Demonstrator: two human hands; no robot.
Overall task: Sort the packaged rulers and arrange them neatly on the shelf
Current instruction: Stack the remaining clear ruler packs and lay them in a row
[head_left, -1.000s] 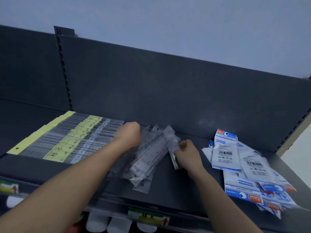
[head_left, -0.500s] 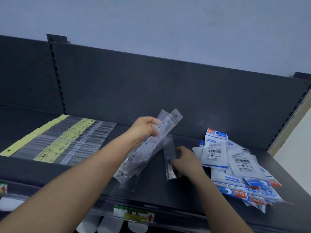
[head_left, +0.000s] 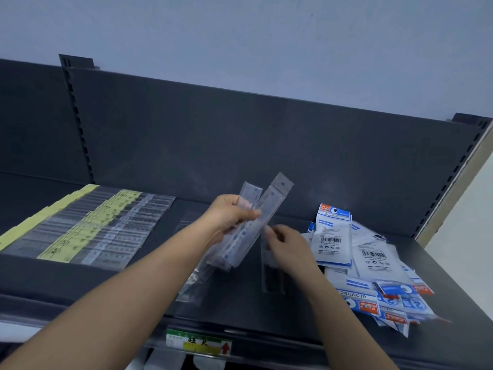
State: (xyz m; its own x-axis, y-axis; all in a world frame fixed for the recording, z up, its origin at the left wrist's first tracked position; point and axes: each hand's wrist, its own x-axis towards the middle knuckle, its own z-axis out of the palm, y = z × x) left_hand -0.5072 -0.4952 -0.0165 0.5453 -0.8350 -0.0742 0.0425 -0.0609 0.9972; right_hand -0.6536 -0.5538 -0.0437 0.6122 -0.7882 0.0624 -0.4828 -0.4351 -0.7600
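The clearest writing is on the loose pile of white-and-blue packs at the right of the shelf: you can read "GEOMETRIC" on the blue bands of at least two of them, and black barcodes show on the white backs (the small red logo at their corners is too blurred to read). On the shelf's front edge, a green-and-yellow price tag carries two black characters, seemingly 短尺, and a red arrow pointing up. To the left, a row of packaged rulers lies flat and overlapped side by side, several with yellow label strips whose print is too small to make out. Your left hand is raised above the middle of the shelf, fingers and thumb curled round a bundle of clear ruler packs. The bundle is tilted, with its hang-hole tabs pointing up and right toward the dark back panel and its lower ends fanning out down and left. Your right hand is just beside it, lower and nearer the pile, its fingers curled and pinching the top end of a single clear ruler pack that runs down from your fingertips toward the shelf's front. Whether that pack rests on the shelf or is lifted off it cannot be told.
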